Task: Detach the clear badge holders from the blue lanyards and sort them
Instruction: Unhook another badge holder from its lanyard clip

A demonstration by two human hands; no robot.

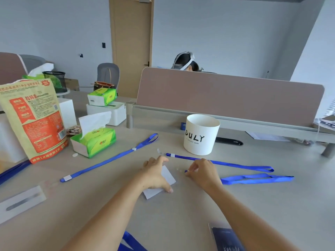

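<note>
While your left hand (155, 176) grips the clear badge holder (170, 176) on the counter (181, 214), your right hand (201, 173) pinches the near blue lanyard (253, 179) by its end.

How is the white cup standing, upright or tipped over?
Upright: the white cup stands on its base, open rim facing up.

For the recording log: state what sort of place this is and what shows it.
Most likely a shared office: a long desk with a padded divider screen along its far side, another person behind that screen, and a grey office chair near a wooden door.
</note>
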